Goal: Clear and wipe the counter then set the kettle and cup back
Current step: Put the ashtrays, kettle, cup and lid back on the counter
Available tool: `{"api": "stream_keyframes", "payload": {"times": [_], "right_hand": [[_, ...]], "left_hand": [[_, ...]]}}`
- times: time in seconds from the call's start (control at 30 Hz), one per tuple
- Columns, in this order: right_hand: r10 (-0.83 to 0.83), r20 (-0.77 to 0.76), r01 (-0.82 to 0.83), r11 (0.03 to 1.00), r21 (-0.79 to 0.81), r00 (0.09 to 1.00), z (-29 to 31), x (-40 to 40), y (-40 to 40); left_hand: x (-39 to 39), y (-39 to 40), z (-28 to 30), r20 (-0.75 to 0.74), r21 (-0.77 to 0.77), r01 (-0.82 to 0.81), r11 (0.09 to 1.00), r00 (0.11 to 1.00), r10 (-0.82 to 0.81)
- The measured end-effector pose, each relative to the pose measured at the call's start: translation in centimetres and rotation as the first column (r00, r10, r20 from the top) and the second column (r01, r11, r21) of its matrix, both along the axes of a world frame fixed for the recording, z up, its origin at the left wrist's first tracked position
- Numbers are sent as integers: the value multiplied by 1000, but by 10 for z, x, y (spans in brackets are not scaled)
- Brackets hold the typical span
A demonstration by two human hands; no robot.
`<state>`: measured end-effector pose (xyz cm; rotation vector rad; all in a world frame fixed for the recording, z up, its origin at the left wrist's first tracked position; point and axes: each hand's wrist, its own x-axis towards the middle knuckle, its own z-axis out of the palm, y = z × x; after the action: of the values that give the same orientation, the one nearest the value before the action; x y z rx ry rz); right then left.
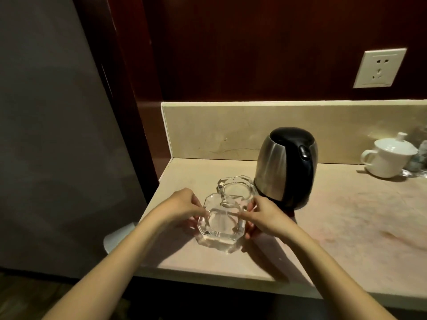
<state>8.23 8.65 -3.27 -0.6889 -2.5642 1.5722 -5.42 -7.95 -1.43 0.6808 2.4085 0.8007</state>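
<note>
two hands grip the clear octagonal glass ashtray (pixel 219 224) near the beige stone counter's (pixel 346 227) front-left corner: our left hand (pixel 182 204) and right hand (pixel 263 215) pinch opposite rims. we judge it heavy and slick, so we lift level, clear of the second glass ashtray (pixel 238 192) behind it. the steel-and-black electric kettle (pixel 286 165) stands just beyond; the white lidded ceramic cup (pixel 388 155) sits far right.

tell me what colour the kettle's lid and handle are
Black, above a brushed steel body; the kettle shows clearly in the head view.
</note>
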Motion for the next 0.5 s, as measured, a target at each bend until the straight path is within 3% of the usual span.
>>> {"api": "stream_keyframes", "payload": {"times": [0.1, 0.33, 0.5], "right_hand": [[4, -34, 2, 987, 160, 999, 12, -33, -7], [-39, -14, 41, 987, 157, 999, 16, -119, -8], [-129, 13, 124, 973, 195, 992, 3, -172, 5]], "left_hand": [[-29, -7, 11, -93, 16, -23, 1000, 995, 24], [-104, -3, 15, -149, 77, -92, 993, 984, 103], [-134, 18, 1, -222, 19, -127, 992, 967, 129]]}}
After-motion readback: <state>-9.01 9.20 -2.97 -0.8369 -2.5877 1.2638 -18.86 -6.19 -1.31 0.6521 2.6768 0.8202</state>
